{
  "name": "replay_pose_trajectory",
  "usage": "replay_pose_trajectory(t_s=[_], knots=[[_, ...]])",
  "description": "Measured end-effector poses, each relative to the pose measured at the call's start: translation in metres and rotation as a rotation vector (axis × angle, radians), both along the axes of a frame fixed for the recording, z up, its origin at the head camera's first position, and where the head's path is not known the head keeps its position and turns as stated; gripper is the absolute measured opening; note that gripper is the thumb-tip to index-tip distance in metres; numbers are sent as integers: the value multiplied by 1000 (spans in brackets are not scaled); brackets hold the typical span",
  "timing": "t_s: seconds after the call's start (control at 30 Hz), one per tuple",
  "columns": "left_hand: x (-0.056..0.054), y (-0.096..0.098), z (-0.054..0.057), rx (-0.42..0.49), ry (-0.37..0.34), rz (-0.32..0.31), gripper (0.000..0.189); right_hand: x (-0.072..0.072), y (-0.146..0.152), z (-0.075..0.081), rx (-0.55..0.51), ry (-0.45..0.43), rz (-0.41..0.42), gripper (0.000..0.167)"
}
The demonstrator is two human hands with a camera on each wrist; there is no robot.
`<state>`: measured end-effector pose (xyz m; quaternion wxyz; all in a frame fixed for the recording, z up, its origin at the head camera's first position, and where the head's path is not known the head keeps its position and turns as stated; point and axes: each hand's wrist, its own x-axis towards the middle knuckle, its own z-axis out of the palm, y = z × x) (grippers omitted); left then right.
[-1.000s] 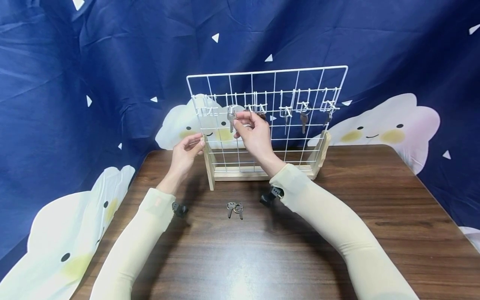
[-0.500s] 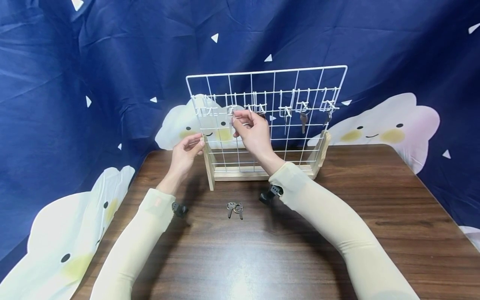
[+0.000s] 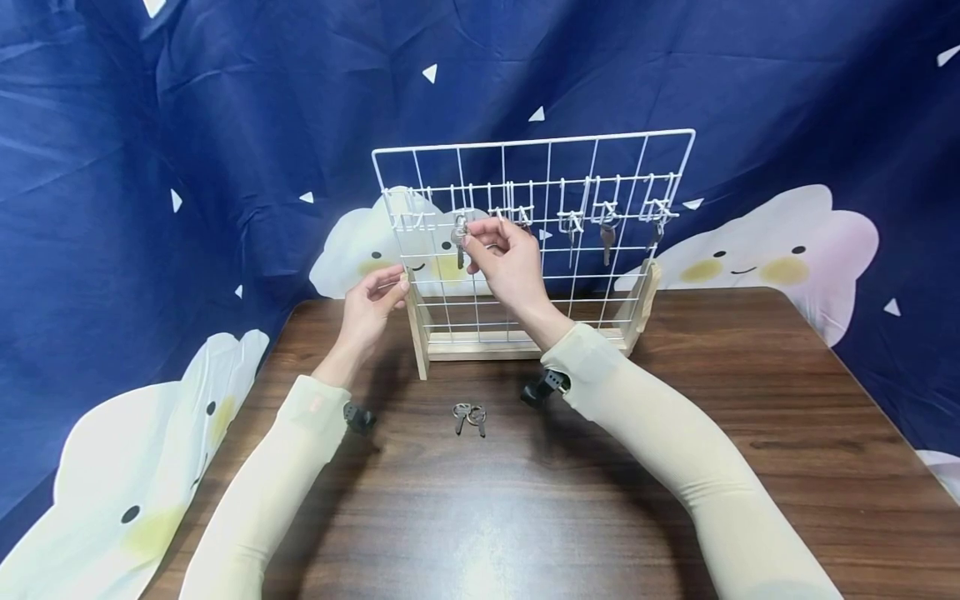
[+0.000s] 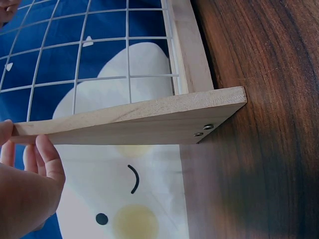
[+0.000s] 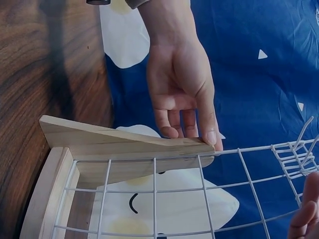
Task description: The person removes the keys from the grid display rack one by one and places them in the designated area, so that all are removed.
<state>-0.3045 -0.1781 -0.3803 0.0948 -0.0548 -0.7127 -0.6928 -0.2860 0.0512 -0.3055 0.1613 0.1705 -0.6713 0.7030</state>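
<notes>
In the head view my right hand (image 3: 513, 265) pinches a key (image 3: 460, 255) by its upper part, thumb against fingertips. The key's blade points down, and its ring is right at a white hook on the left half of the wire grid rack (image 3: 533, 142). My left hand (image 3: 371, 302) grips the upper end of the rack's wooden side piece (image 4: 129, 117), thumb on one face and fingers on the other. In the right wrist view only a few fingers of the right hand (image 5: 305, 209) show at the edge, and the key is out of sight.
Two keys with rings, one on the left (image 3: 461, 419) and one on the right (image 3: 478, 422), lie on the brown wooden table (image 3: 480, 500) before the rack. Several keys hang from the right-hand hooks, among them a brownish key (image 3: 607, 242). A blue curtain (image 3: 300, 100) stands behind.
The key in my right fingers has turned, from flat to edge-on to showing dark with its blade down. The right hand has barely shifted; my left hand keeps its place.
</notes>
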Motion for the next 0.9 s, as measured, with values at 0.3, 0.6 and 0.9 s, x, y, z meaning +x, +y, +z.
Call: replay_pose_trajectory(t_s=[0.3, 0.6, 0.9], knots=[[-1, 0, 0, -6, 11, -1, 41, 9, 2, -1, -28, 29, 42, 14], [0, 0, 0, 7, 10, -2, 42, 17, 4, 2, -18, 51, 64, 16], [-1, -1, -1, -7, 33, -15, 42, 24, 5, 5, -1, 59, 77, 17]])
